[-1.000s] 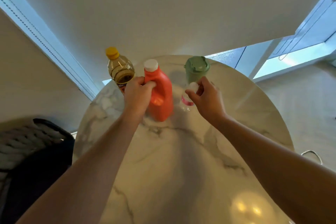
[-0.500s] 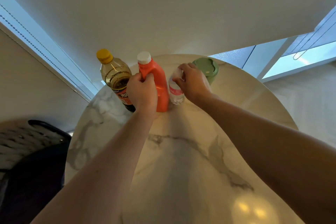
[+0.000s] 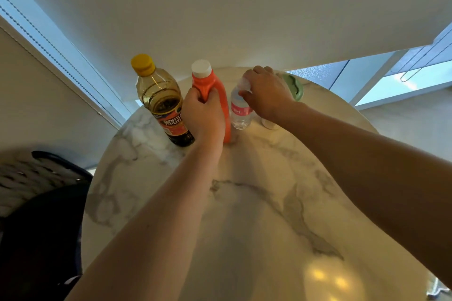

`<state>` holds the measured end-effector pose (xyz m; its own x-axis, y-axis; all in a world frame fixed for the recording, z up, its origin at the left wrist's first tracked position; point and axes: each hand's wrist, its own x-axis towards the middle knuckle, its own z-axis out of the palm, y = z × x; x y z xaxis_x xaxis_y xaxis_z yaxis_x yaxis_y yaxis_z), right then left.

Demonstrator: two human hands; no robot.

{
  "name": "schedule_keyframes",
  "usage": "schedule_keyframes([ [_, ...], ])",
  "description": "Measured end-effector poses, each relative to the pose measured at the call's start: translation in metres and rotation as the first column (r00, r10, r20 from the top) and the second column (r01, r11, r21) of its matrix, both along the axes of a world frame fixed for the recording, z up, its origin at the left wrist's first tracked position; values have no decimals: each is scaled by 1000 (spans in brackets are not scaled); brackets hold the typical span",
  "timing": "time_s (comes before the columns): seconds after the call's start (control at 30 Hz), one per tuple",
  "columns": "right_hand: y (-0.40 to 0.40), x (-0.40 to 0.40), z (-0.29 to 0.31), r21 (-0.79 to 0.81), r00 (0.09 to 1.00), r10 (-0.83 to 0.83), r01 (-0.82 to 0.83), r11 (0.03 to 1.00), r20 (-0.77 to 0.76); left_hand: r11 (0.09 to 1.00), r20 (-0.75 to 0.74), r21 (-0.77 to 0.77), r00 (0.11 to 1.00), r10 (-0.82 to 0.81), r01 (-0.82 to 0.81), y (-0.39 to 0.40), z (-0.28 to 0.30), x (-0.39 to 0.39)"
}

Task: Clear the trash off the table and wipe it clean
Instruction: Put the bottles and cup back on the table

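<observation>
Daylight I see entering from windows [image 3: 401, 80] at both sides, warm lamp glare on marble table [image 3: 325, 281] near me, soft arm shadows, strong wide-angle bending at edges, slight overall softness.

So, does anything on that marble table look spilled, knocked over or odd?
Nothing stands out. The yellow-capped oil bottle, orange plastic bottle and small clear water bottle all stand upright on the round marble table, with no spill visible. The green lidded container is mostly hidden.
</observation>
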<state>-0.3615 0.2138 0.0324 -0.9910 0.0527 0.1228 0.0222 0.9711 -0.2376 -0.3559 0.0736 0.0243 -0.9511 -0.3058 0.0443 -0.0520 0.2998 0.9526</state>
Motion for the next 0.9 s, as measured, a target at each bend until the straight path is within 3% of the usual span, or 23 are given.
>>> schedule_keyframes([
  [0.13, 7, 1, 2, 78, 1000, 1, -1, 997, 6, 997, -86, -71, 996, 17, -23, -3, -6, -6],
  [0.37, 9, 0, 3, 97, 999, 18, -21, 995, 34, 994, -109, -102, 994, 26, -37, -3, -8, -7],
  [0.67, 12, 5, 5, 95, 996, 62, -67, 993, 58, 988, -85, -154, 996, -2, -11, -2, -3, -7],
  [0.9, 16, 8, 11, 89, 990, 111, -119, 989, 90, 994, 19, -111, 1000, 12, -10, 1, 3, -8],
])
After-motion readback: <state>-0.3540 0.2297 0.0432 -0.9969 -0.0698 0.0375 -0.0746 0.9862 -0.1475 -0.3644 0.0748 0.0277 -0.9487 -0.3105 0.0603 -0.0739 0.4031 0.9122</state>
